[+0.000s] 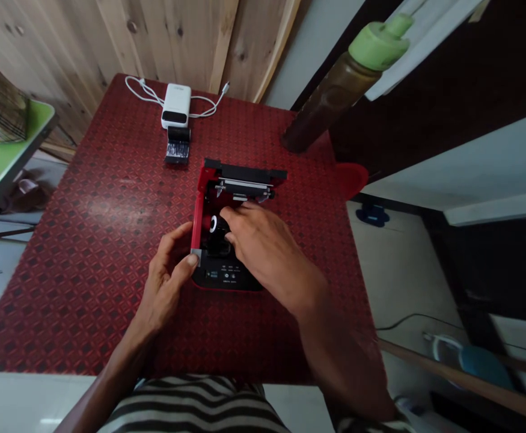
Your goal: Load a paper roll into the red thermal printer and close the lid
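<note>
A small red and black printer (233, 278) lies on the table with its lid raised and several buttons on its front panel. Fingers and thumb of my left hand (166, 270) grip its left side near the front corner. Inside the open bay is a dark roll (215, 236) with a white ring at its end. My right hand (263, 234) reaches into the bay from the right, its fingers closed at this roll. The right hand covers much of the bay, so the fingertips are partly hidden.
A white power bank (177, 103) with a white cable (206, 113) lies at the back. Before it is a small dark roll of film (178, 147), partly unwound. A tall brown bottle (330, 93) with a green lid stands at the back right of the red patterned table (95, 240).
</note>
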Available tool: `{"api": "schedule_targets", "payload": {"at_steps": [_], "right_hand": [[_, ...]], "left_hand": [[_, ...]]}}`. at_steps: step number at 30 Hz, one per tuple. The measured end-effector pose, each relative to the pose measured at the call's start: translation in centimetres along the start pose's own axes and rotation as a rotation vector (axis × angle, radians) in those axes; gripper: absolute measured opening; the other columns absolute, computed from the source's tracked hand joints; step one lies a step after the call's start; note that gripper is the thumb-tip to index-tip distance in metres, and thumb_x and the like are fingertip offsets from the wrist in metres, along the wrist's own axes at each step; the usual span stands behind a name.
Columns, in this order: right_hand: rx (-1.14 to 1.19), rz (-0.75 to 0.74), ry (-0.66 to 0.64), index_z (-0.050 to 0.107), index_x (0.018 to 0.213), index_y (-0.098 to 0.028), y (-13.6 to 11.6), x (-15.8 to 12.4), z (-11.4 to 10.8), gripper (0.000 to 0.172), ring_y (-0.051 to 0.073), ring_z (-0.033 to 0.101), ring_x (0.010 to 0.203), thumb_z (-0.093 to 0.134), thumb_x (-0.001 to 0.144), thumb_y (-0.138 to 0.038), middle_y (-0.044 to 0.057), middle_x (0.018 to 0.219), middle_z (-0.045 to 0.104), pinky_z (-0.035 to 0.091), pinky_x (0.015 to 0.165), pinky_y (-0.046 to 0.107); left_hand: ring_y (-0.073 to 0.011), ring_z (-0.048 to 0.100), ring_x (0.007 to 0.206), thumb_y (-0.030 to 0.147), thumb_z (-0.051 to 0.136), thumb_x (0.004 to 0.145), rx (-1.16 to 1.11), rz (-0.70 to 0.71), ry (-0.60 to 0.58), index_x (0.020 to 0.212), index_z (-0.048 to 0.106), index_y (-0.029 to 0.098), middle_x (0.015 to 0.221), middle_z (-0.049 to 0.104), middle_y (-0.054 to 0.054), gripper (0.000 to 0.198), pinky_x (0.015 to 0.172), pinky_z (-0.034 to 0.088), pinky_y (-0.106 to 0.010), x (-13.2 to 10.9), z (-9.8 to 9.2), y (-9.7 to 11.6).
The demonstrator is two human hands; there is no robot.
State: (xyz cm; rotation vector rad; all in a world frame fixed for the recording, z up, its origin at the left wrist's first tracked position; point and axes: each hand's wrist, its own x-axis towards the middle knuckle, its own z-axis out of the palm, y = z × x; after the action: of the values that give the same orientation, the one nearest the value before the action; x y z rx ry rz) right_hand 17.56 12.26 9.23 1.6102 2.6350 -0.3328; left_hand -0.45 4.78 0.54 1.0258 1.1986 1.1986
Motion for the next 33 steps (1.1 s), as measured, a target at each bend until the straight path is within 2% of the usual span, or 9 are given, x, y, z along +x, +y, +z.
{"api": "schedule_targets", "payload": {"at_steps": [4, 9, 13, 16, 18, 21, 25, 29, 33], "right_hand": [[-0.021, -0.005, 0.005, 0.079, 0.108, -0.016, 0.4, 1.3, 1.2, 0.034, 0.028, 0.082, 0.095, 0.055, 0.101, 0.006, 0.014, 0.104, 0.084, 0.059, 0.079, 0.038], [0.004, -0.055, 0.052, 0.078, 0.107, -0.019, 1.5, 2.2, 2.8, 0.034, 0.026, 0.081, 0.089, 0.055, 0.099, 0.005, 0.012, 0.102, 0.084, 0.062, 0.077, 0.038], [0.152, -0.086, 0.123, 0.079, 0.109, -0.021, 2.3, 1.6, 3.3, 0.036, 0.027, 0.082, 0.1, 0.055, 0.099, 0.004, 0.011, 0.104, 0.085, 0.067, 0.092, 0.042], [0.263, -0.126, 0.184, 0.079, 0.123, -0.022, 2.7, 0.0, 2.8, 0.049, 0.027, 0.08, 0.121, 0.05, 0.099, 0.008, 0.01, 0.123, 0.086, 0.065, 0.112, 0.048], [0.318, -0.198, 0.187, 0.08, 0.129, -0.024, 3.0, -1.1, 2.1, 0.056, 0.024, 0.078, 0.129, 0.047, 0.099, 0.01, 0.007, 0.133, 0.085, 0.063, 0.118, 0.046], [0.385, -0.317, 0.141, 0.083, 0.121, -0.026, 3.2, -2.1, 1.2, 0.048, 0.022, 0.079, 0.122, 0.053, 0.103, 0.007, 0.004, 0.127, 0.087, 0.066, 0.111, 0.042], [0.349, -0.305, 0.179, 0.081, 0.096, -0.021, 3.1, -2.0, 1.0, 0.027, 0.023, 0.076, 0.098, 0.065, 0.108, -0.003, 0.005, 0.101, 0.084, 0.066, 0.094, 0.041], [0.307, -0.271, 0.332, 0.08, 0.093, -0.021, 2.6, -2.7, 1.2, 0.028, 0.022, 0.071, 0.094, 0.064, 0.11, -0.004, 0.005, 0.097, 0.08, 0.064, 0.088, 0.038], [0.252, -0.263, 0.529, 0.082, 0.104, -0.022, 1.4, -4.7, 1.8, 0.029, 0.022, 0.07, 0.092, 0.061, 0.111, -0.004, 0.005, 0.093, 0.077, 0.065, 0.087, 0.039]], "left_hand": [[-0.0329, 0.076, 0.135, 0.055, 0.075, 0.105, -0.008, -0.018, -0.013, 0.155, 0.066, 0.025, 0.155, 0.075, -0.012, 0.059, 0.115, 0.061, -0.05, 0.0, 0.0, 0.1], [-0.0337, 0.077, 0.132, 0.055, 0.075, 0.105, 0.004, -0.027, -0.012, 0.154, 0.066, 0.027, 0.154, 0.075, -0.012, 0.058, 0.115, 0.061, -0.052, -0.1, 0.0, 0.2], [-0.0342, 0.076, 0.134, 0.055, 0.075, 0.104, 0.004, -0.024, -0.006, 0.154, 0.067, 0.027, 0.154, 0.076, -0.012, 0.058, 0.113, 0.062, -0.051, -0.1, 0.0, 0.1], [-0.035, 0.073, 0.141, 0.055, 0.076, 0.104, -0.004, -0.02, -0.009, 0.154, 0.067, 0.026, 0.155, 0.075, -0.012, 0.058, 0.117, 0.06, -0.052, 0.0, -0.1, 0.1], [-0.0356, 0.073, 0.142, 0.054, 0.076, 0.104, 0.006, -0.009, -0.009, 0.153, 0.068, 0.026, 0.154, 0.076, -0.012, 0.057, 0.118, 0.06, -0.053, 0.1, 0.0, 0.1], [-0.0372, 0.07, 0.146, 0.055, 0.076, 0.104, 0.025, 0.001, 0.006, 0.152, 0.068, 0.025, 0.152, 0.077, -0.012, 0.057, 0.114, 0.062, -0.052, 0.1, 0.0, 0.1], [-0.0382, 0.068, 0.148, 0.055, 0.077, 0.103, 0.034, -0.01, 0.012, 0.152, 0.069, 0.025, 0.153, 0.077, -0.012, 0.058, 0.115, 0.062, -0.052, -0.1, -0.1, 0.1], [-0.0406, 0.067, 0.149, 0.059, 0.072, 0.106, 0.039, -0.033, 0.007, 0.154, 0.07, 0.025, 0.158, 0.074, -0.014, 0.059, 0.124, 0.054, -0.06, 0.3, -0.9, 0.4], [-0.0398, 0.064, 0.152, 0.062, 0.075, 0.105, 0.138, 0.147, 0.103, 0.151, 0.073, 0.027, 0.16, 0.072, -0.012, 0.058, 0.125, 0.052, -0.058, 3.3, -0.9, 2.7]]}}
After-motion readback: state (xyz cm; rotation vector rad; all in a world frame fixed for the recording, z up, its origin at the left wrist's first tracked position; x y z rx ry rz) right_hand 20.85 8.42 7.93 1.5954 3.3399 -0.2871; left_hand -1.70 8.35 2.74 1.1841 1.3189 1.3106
